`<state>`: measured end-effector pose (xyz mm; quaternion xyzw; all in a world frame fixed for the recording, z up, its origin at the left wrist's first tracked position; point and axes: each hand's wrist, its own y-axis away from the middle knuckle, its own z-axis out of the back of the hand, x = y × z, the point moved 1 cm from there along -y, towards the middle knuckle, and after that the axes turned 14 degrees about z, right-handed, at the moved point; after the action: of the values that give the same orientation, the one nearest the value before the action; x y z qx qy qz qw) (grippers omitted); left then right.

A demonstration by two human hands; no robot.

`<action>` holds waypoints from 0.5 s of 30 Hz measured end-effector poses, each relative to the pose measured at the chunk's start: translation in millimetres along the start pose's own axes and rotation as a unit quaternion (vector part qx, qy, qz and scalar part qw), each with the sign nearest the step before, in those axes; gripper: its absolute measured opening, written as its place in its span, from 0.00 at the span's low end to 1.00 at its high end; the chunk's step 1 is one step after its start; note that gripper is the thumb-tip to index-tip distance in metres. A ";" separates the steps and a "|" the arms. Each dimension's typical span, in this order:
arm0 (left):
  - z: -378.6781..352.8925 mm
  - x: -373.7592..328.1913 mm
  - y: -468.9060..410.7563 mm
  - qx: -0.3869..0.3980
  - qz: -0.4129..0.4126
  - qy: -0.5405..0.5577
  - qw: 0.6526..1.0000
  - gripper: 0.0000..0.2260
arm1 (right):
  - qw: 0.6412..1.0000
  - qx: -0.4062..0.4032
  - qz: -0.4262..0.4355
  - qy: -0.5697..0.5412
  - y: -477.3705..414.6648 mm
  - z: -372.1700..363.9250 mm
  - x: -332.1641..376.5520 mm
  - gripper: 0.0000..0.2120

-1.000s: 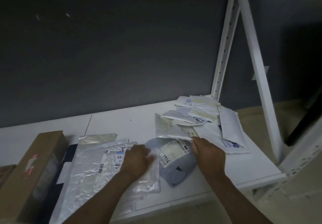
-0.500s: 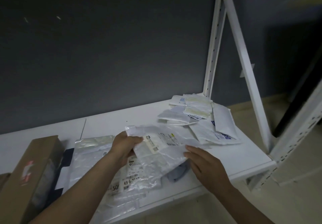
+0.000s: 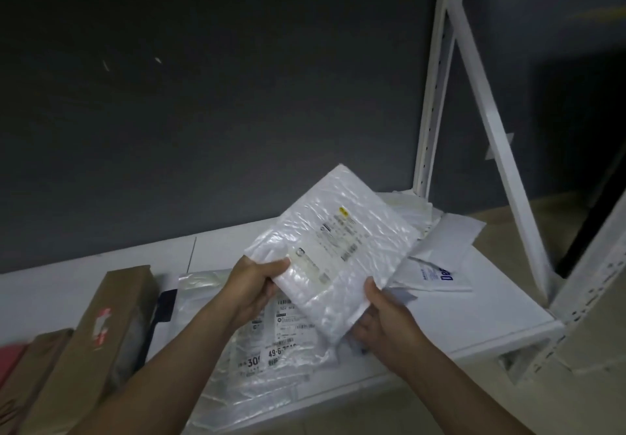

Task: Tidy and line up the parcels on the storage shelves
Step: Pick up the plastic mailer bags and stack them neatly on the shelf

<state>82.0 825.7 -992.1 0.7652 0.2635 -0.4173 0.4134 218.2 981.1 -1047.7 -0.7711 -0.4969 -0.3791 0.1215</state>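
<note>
Hands both on one white bubble mailer (image 3: 342, 248) mid-frame, held up tilted above the white shelf (image 3: 474, 302), left hand (image 3: 252, 287) pinching its left edge, right hand (image 3: 382, 322) curled under the bottom corner, more flat parcels (image 3: 271, 353) lying below it.

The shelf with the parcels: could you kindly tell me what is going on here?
A person holds a white bubble mailer above the white shelf, left hand gripping its left edge, right hand its lower corner. Beneath lie clear labelled bags, and a loose pile of mailers sits by the rear post.
</note>
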 end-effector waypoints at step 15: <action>57.6 2.3 18.6 -0.130 -0.016 -0.360 0.924 0.08 | 0.923 0.048 0.182 0.334 -17.8 -10.2 -11.5 0.04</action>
<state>72.9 767.1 -1004.2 0.4987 0.1614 -0.6333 0.5693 195.7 976.1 -1052.2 -0.6701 -0.2959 -0.5617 0.3846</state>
